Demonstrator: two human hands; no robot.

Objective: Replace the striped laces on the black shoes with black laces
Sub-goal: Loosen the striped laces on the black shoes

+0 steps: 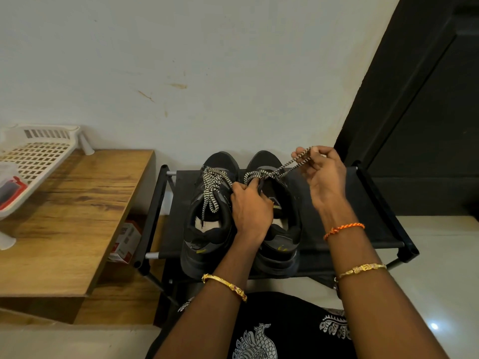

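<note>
Two black shoes sit side by side on the black shoe rack (368, 218), toes toward the pale wall (207, 60) behind the rack. To the left of the rack stands a wooden table (77, 203), and on its far left edge rests a white slotted basket (39, 154). On the rack's left half, the left shoe (207, 224) is fully threaded with its striped lace (213, 187), loose ends trailing into the opening. Just beside it, nearer the middle of the rack, the right shoe (280, 229) is partly covered by the left hand (250, 206), whose fingers curl round the tongue and top of the upper, gripping it. Above the rack's far rail, to the right of the shoe's toe, the right hand (321, 174) is raised with fingers and thumb pinching the free end of the right shoe's striped lace (282, 168); the lace runs taut from that pinch down and left to the eyelets just ahead of the left hand's fingertips
</note>
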